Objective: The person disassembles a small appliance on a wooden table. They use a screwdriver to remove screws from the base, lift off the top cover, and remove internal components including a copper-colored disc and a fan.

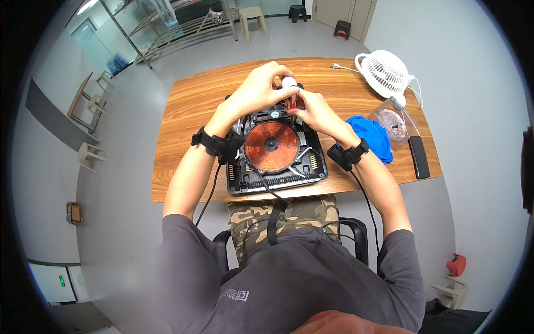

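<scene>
Cooker (275, 153) sits opened on the table (183, 106), straight in front of me, top cover already off. Copper coil (271, 145) and the fan (276, 113) at the far end lie bare. My judgement: disassembly is partway, since the shell is off but coil, fan and boards all look seated in the black base. Fasteners at the far edge seem to be the work in hand.

Left hand (257, 89) curls its fingers around the top of the screwdriver (290, 92), white cap and red shaft, held upright over the far edge of the cooker. Right hand (314, 108) pinches the shaft low down, fingers closed, steadying the tip. I cannot see the tip or any screw under it.

Both wrists carry black straps with cables running back toward me.

Table: wood, oblong. To my right a blue cloth (371, 136), a clear bag (392, 121) with small parts, a dark flat device (419, 157), a white fan (385, 71) lying face up with its cord.

Room: grey floor, pale walls, metal racks and stools at the far end, wooden chairs on the left.
</scene>
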Demonstrator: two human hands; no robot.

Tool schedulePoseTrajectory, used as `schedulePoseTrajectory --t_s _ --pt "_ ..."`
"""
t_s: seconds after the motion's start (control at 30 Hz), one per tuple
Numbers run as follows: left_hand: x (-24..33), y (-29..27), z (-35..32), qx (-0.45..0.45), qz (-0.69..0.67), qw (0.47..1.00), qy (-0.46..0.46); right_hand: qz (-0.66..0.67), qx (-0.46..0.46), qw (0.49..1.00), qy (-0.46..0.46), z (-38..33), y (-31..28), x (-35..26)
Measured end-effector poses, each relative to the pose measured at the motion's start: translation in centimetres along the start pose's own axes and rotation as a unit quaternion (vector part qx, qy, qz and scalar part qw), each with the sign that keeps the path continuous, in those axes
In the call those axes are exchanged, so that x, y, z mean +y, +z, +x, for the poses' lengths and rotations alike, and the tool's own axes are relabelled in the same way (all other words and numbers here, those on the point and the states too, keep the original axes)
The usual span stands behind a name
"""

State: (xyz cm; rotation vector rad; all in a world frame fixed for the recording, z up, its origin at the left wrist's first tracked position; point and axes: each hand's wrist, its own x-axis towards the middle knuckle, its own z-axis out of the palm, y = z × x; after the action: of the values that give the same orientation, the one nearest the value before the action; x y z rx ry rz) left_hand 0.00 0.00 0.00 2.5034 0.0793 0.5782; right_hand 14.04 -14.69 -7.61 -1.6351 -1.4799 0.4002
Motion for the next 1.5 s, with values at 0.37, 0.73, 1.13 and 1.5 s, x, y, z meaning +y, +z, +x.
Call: schedulePoseTrajectory --t_s 0.37,0.73,1.13,1.5 --pt "-0.4 2.0 0.2 0.066 -0.042 0.996 -0.029 -0.058 0.081 0.995 -0.008 -0.3 0.9 0.0" --pt "-0.6 1.4 -0.3 0.039 -0.083 0.995 0.048 -0.004 0.020 1.000 -0.016 -0.6 -0.4 0.1" --pt "-0.8 1.8 0.4 0.090 0.037 0.995 0.011 0.007 0.058 0.998 -0.025 -0.6 0.6 -0.1" --pt "-0.1 2.3 0.2 0.082 0.027 0.996 -0.001 -0.047 0.062 0.997 -0.019 -0.5 1.0 0.4"
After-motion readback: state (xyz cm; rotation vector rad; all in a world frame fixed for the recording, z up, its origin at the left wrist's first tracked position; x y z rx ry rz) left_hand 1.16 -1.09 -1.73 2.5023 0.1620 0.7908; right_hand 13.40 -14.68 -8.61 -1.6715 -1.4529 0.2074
